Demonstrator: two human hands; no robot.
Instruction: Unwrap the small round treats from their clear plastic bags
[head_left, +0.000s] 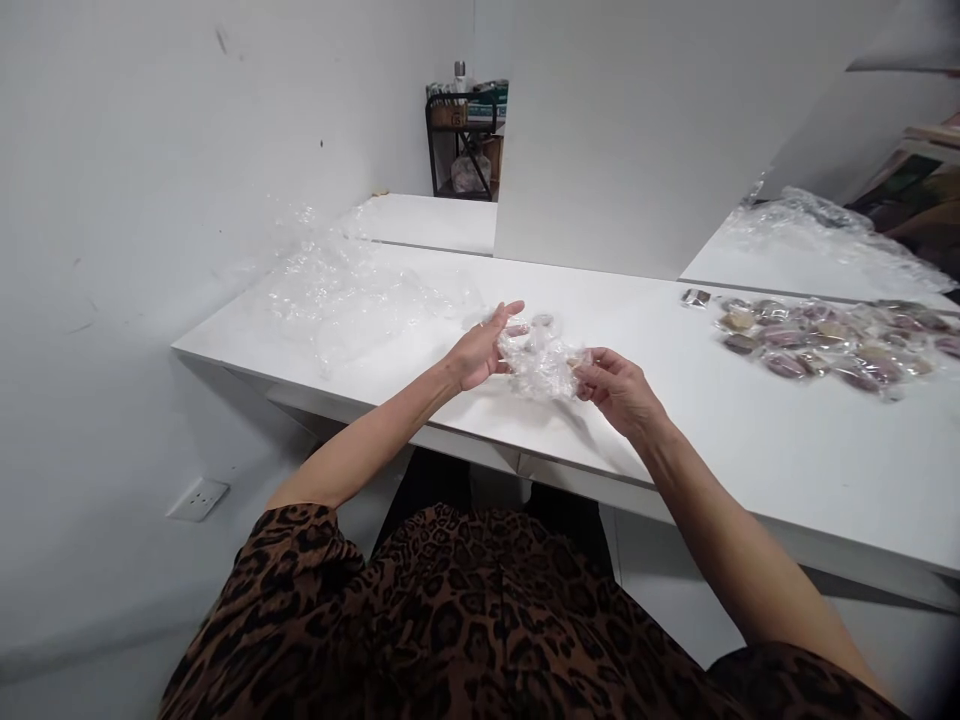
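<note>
A crumpled clear plastic bag [544,362] is held just above the white table, between my two hands. My right hand [613,388] pinches its right side between thumb and fingertips. On the other side, my left hand [484,350] has its thumb and lower fingers against the plastic, while the upper fingers stretch out over its edge. Behind the bag a small greyish round shape [542,321] shows; whether it lies inside the plastic I cannot tell.
Loose clear plastic [337,290] is heaped at the table's left end by the wall. Several clear-wrapped packets [825,340] lie to the right, with one small packet [696,298] beside them. A panel [600,140] rises along the back of the white table [750,450].
</note>
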